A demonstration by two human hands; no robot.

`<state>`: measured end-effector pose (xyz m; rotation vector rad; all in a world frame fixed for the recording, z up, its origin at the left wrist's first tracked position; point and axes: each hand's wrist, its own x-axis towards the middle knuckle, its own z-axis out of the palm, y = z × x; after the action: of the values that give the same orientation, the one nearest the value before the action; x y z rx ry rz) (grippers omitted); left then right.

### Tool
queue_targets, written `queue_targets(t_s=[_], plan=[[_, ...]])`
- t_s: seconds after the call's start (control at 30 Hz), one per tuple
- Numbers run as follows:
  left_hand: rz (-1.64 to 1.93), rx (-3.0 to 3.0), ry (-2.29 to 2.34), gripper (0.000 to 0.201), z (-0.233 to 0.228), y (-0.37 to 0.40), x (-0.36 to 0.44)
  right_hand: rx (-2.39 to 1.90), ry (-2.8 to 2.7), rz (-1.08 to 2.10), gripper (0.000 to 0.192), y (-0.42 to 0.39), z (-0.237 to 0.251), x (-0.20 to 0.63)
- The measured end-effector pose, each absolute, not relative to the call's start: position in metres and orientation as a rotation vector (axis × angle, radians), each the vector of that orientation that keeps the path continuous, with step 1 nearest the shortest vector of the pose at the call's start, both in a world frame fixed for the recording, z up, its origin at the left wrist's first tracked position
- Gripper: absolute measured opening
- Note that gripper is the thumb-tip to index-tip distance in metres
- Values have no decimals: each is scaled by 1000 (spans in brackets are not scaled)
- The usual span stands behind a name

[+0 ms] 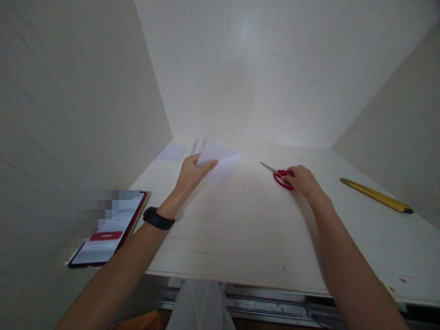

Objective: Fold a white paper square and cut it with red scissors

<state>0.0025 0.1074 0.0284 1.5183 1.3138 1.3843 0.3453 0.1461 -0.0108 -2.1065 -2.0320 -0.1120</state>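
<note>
Pinched between the thumb and fingers of my left hand [196, 173] is a white sheet of paper [223, 161] with a crease running to its right corner. It is held above the board, left of centre. My right hand [301, 181] has its fingers closed on the red handles of a pair of scissors [282, 179]. The scissors' blades point away to the upper left, apart from the paper, and look closed. Behind my left hand, thin paper strips [194, 147] with dark lines lie near the back wall, partly covered by the held sheet.
A flat paper piece [172, 152] lies in the back left corner. At the left edge rests a phone or tablet [112, 233] with a lit screen. A yellow pencil-shaped object [376, 195] lies at the right. Pale walls [247, 91] enclose the white board [237, 238] on three sides.
</note>
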Motion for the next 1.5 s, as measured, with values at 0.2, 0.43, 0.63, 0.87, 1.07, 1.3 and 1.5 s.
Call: queue_targets(t_s=[0.2,0.43,0.63,0.87,1.07,1.3,1.5], plan=[[1366,1528,1289,32,39,106,5,-2110,-2038,-94,24,142,-10,336],[1171,1486,1256,32,50,101,0,-2026,-1894,19,29,136,3,324],[1016,1490,1286,32,39,104,-4,-1401,-1529,773,35,122,25,286],[862,1648,1278,31,24,106,-7,-1136,-1664,1115,27,101,30,230],[856,1615,1201,32,25,101,-4,-1146,-1727,980,29,106,6,218],[1099,1289,1068,46,34,98,-1,-1114,-1562,986,34,98,11,209],[1149,1099,865,40,28,96,5,-1034,-1431,1041,37,92,13,201]])
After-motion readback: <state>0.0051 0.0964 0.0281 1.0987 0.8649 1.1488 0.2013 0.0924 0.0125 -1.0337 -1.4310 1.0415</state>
